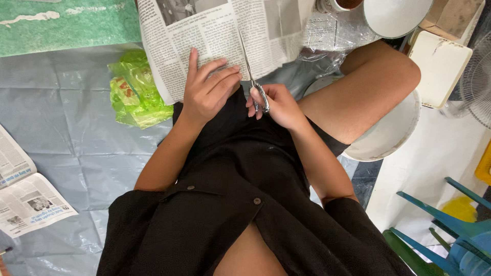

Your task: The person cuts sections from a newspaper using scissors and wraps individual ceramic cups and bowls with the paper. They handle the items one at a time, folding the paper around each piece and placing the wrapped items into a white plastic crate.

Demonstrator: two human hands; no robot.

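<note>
Makeshift home craft corner: grey plastic floor sheet [76,128], white buckets [388,138], standing fan [478,82].

1. The newspaper sheet [220,36] at top centre is thin, matt printed paper.
2. The scissors [251,71] have shiny metal blades.
3. The floor sheet [61,133] on the left is grey plastic, creased with a dull sheen.
4. The green bag [134,92] is glossy, crumpled plastic.
5. The black garment [240,189] is matt cloth.
6. The chair [450,225] at lower right is smooth plastic.
</note>
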